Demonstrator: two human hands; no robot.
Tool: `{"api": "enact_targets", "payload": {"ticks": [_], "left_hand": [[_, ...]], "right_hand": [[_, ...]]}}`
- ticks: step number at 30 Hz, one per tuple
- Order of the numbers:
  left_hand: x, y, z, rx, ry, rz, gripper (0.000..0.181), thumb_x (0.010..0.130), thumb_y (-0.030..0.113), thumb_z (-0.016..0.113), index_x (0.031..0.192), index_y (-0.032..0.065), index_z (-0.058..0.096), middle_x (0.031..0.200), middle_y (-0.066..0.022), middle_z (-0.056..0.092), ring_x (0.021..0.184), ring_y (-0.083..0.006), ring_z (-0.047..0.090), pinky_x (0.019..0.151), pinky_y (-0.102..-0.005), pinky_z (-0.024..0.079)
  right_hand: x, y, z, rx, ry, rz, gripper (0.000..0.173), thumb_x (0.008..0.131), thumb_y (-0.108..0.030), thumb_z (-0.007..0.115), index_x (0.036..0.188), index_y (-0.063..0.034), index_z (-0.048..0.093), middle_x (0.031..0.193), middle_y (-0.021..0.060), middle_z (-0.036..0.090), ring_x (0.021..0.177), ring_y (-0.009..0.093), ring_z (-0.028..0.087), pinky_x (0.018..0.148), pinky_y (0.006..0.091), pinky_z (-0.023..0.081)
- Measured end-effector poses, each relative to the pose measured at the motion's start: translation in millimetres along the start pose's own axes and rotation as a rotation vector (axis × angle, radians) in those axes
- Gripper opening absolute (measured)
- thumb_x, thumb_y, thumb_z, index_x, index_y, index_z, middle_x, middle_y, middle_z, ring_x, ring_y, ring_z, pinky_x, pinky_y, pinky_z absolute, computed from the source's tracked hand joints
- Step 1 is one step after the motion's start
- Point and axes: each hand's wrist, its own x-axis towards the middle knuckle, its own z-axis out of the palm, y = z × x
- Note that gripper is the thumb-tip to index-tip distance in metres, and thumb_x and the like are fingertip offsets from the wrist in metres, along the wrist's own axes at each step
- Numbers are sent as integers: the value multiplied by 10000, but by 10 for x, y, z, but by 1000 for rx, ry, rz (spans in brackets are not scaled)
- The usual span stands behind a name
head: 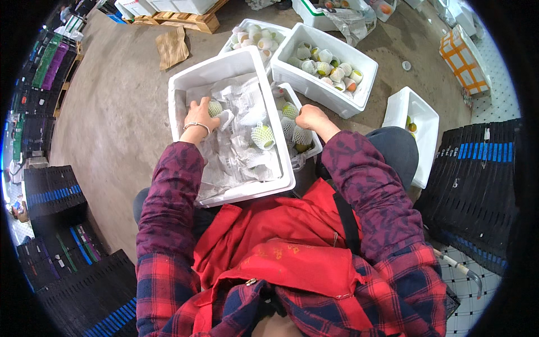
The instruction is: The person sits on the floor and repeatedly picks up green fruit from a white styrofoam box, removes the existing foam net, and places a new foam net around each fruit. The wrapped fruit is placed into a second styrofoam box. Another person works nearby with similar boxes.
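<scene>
A white foam box (178, 99), lined with crumpled printed paper (236, 168), stands tilted before me. Inside it, my left hand (198, 118) has thumb and fingers around a green fruit in a foam net (215, 108). Another netted green fruit (262, 136) lies on the paper near the box's right wall. My right hand (312, 118) is over the rim of a smaller container (312, 152) of netted fruit, just right of the box. Its fingers are curled beside a netted fruit (289, 110); whether they hold anything is hidden.
Behind are two foam boxes of netted fruit, one at the right (324, 94) and one further left (280, 27). A foam box (396, 105) with a few fruits stands by my right knee. Stacked black crates (471, 185) flank me. Brown paper (172, 48) lies on the floor.
</scene>
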Motion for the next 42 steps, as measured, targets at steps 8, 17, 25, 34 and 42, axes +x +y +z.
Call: {"api": "enact_targets", "payload": {"ticks": [8,17,25,34,42], "left_hand": [[-201,88,-55,118,17,72,638,664,365,695,1183,76,462,1002,-208,625,913,-360,625,779,-425,501],[-440,7,-349,-237,-468,47,687,669,455,746,1115,-17,522,979,-203,641,926,-321,641,773,-372,504],[-148,-148,142,19,-82,282,510,734,113,612,1234,74,516,1287,-175,486,1203,-335,456,996,-411,392],[-416,-18,-184,-171,-11,284,94,744,109,576,765,26,612,725,-170,636,702,-358,612,630,-414,476],[-1610,170,-1154,-638,-126,331,55,794,42,575,810,-5,552,659,-29,504,609,-92,466,546,-262,393]], "right_hand": [[-290,-356,-314,384,471,-338,298,774,-219,585,985,-26,667,912,195,670,899,332,648,805,408,502],[-962,-1048,-88,536,181,-715,333,752,-181,580,1029,-5,639,933,200,659,878,318,646,817,388,501],[-921,-1096,300,178,87,-781,573,735,-199,594,1249,25,473,1239,259,483,1156,383,482,994,410,395],[-1137,-1193,210,-66,-10,-606,594,745,-238,605,1264,7,450,1277,283,456,1175,401,467,978,445,404],[-1300,-1025,-286,-116,-274,-876,464,738,-380,602,925,43,642,846,252,644,840,359,640,767,402,502]]}}
